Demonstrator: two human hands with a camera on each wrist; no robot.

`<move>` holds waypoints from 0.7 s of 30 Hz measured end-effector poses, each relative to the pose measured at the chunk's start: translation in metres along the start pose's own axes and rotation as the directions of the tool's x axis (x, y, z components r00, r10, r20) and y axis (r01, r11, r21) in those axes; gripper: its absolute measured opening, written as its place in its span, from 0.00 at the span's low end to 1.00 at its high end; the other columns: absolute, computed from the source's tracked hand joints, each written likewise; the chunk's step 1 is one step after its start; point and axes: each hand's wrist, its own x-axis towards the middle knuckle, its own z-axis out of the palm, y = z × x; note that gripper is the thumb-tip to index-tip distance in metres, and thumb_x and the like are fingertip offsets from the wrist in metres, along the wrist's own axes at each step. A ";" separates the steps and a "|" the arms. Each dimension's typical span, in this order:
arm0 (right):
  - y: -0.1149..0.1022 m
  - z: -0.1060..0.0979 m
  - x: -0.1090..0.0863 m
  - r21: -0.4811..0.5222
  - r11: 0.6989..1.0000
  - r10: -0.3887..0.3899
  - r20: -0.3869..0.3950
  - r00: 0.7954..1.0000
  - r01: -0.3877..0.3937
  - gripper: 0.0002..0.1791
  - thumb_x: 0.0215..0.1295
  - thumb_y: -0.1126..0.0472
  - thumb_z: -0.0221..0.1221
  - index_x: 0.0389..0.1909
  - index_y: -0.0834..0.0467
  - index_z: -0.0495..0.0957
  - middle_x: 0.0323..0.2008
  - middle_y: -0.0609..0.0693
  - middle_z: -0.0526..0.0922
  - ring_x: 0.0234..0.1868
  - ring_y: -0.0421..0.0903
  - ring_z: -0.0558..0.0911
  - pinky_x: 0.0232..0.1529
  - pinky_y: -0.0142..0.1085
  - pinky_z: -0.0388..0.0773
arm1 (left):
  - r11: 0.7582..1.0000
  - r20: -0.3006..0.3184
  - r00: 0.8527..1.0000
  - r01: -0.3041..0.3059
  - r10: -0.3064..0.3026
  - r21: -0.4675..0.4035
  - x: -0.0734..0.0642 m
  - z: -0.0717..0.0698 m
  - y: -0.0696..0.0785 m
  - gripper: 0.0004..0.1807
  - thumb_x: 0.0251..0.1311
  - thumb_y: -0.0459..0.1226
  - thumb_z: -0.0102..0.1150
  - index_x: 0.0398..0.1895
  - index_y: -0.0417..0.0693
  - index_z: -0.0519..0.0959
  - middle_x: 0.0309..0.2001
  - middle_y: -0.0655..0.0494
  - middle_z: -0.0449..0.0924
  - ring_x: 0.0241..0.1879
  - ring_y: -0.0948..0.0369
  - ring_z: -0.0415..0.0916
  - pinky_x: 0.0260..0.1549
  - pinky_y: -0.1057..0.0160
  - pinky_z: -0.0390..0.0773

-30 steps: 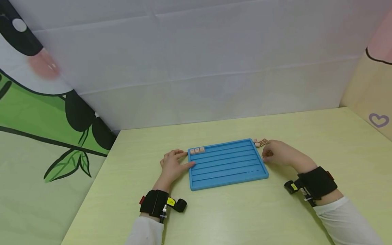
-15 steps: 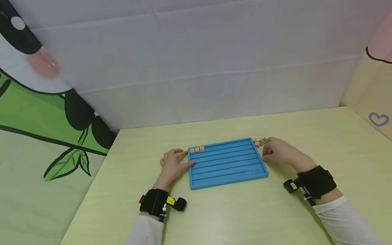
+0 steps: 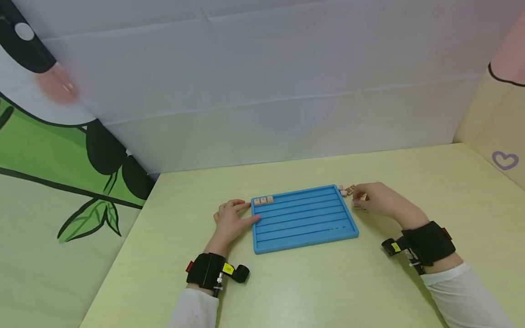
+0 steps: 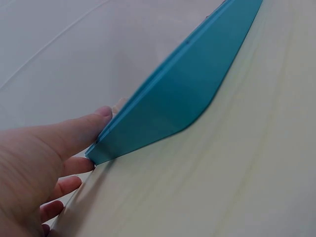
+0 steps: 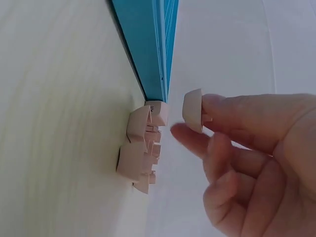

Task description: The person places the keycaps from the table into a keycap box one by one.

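A blue ridged tray lies on the table, tilted toward the person in the left wrist view. My left hand holds its left edge, thumb over the rim and the index finger at the far corner. Three pale pink keycaps sit side by side in the tray's top row at the left. My right hand is just beyond the tray's right side. Between thumb and fingers it pinches a keycap, its stem side turned to the thumb. Several loose keycaps lie on the table under that hand, some with hollow undersides showing.
The pale yellow table extends around the tray. A white cloth wall rises behind it, with printed panels at the left and right. Each wrist wears a black strap with a small camera, the right camera close above the table.
My right hand has lifted slightly and turned; a keycap now shows between its fingers, and loose keycaps are visible beneath. The left hand and tray have stayed in place.
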 end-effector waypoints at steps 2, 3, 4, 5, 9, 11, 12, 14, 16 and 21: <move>0.000 0.000 0.000 0.003 1.000 0.008 0.010 1.000 -0.008 0.05 0.63 0.65 0.58 0.37 0.64 0.78 0.35 0.56 0.81 0.29 0.44 0.75 0.30 0.35 0.71 | 1.000 0.000 1.000 0.001 -0.001 -0.004 0.000 0.000 0.000 0.33 0.51 0.51 0.68 0.58 0.44 0.76 0.62 0.46 0.67 0.64 0.43 0.54 0.57 0.42 0.48; -0.001 0.001 0.000 0.004 1.000 0.007 0.013 1.000 -0.007 0.07 0.63 0.65 0.58 0.40 0.65 0.78 0.36 0.56 0.81 0.31 0.44 0.75 0.31 0.35 0.72 | 1.000 0.001 1.000 0.001 -0.001 -0.005 0.000 0.000 0.000 0.33 0.51 0.51 0.68 0.58 0.44 0.76 0.62 0.46 0.68 0.64 0.43 0.54 0.57 0.42 0.48; -0.001 0.001 0.001 0.007 1.000 0.008 0.016 1.000 -0.008 0.09 0.63 0.66 0.58 0.43 0.66 0.78 0.35 0.56 0.81 0.31 0.45 0.75 0.31 0.36 0.72 | 1.000 0.001 1.000 0.001 -0.001 -0.009 -0.001 0.000 0.000 0.33 0.51 0.51 0.68 0.58 0.43 0.76 0.62 0.46 0.68 0.64 0.43 0.54 0.57 0.42 0.47; -0.001 0.001 0.001 0.008 1.000 0.005 0.016 1.000 -0.005 0.12 0.64 0.66 0.57 0.46 0.67 0.78 0.35 0.56 0.81 0.32 0.45 0.75 0.32 0.36 0.72 | 1.000 0.001 1.000 0.002 -0.002 -0.011 -0.001 0.000 0.000 0.33 0.51 0.51 0.68 0.58 0.43 0.76 0.61 0.46 0.68 0.64 0.43 0.54 0.57 0.42 0.47; -0.001 0.001 0.001 -0.006 1.000 -0.011 0.005 1.000 0.011 0.18 0.64 0.67 0.57 0.54 0.69 0.75 0.35 0.55 0.77 0.32 0.46 0.72 0.33 0.37 0.70 | 1.000 0.000 1.000 0.004 -0.004 -0.011 -0.001 0.000 0.001 0.33 0.51 0.51 0.68 0.58 0.43 0.76 0.61 0.46 0.68 0.63 0.43 0.54 0.57 0.42 0.47; -0.001 0.002 0.001 -0.021 1.000 -0.023 -0.006 1.000 0.022 0.17 0.63 0.68 0.57 0.52 0.70 0.76 0.35 0.56 0.76 0.31 0.46 0.71 0.32 0.37 0.69 | 1.000 0.001 1.000 0.005 -0.005 -0.009 -0.001 0.000 0.001 0.33 0.51 0.51 0.68 0.58 0.43 0.76 0.61 0.46 0.68 0.64 0.43 0.54 0.57 0.42 0.47; -0.001 0.002 0.000 -0.027 0.999 -0.026 -0.013 1.000 0.026 0.16 0.63 0.68 0.57 0.51 0.70 0.77 0.35 0.56 0.75 0.31 0.46 0.71 0.32 0.37 0.68 | 1.000 0.001 1.000 0.005 -0.005 -0.006 0.000 0.000 0.001 0.33 0.51 0.51 0.68 0.58 0.43 0.76 0.61 0.46 0.68 0.63 0.43 0.54 0.57 0.42 0.47; -0.001 0.002 0.000 -0.035 0.999 -0.031 -0.022 0.999 0.030 0.14 0.63 0.69 0.57 0.48 0.70 0.79 0.35 0.57 0.75 0.31 0.46 0.70 0.32 0.37 0.68 | 1.000 0.001 1.000 0.006 -0.006 -0.005 0.000 0.001 0.001 0.33 0.51 0.51 0.68 0.58 0.43 0.76 0.61 0.46 0.68 0.64 0.43 0.54 0.57 0.42 0.47; -0.001 0.002 0.000 -0.027 0.999 -0.032 -0.022 0.999 0.031 0.13 0.62 0.69 0.57 0.47 0.70 0.79 0.36 0.58 0.77 0.31 0.46 0.71 0.32 0.37 0.69 | 1.000 0.002 1.000 0.006 -0.006 -0.002 0.000 0.000 0.001 0.33 0.51 0.51 0.68 0.58 0.43 0.76 0.62 0.46 0.68 0.64 0.43 0.54 0.57 0.42 0.47; -0.003 0.003 0.002 0.016 1.000 -0.015 -0.005 1.000 0.015 0.10 0.62 0.70 0.57 0.43 0.69 0.78 0.35 0.57 0.80 0.30 0.45 0.73 0.31 0.36 0.71 | 1.000 0.002 1.000 0.005 -0.005 0.006 -0.001 0.000 0.001 0.33 0.51 0.51 0.67 0.58 0.44 0.76 0.62 0.46 0.67 0.64 0.43 0.54 0.57 0.42 0.48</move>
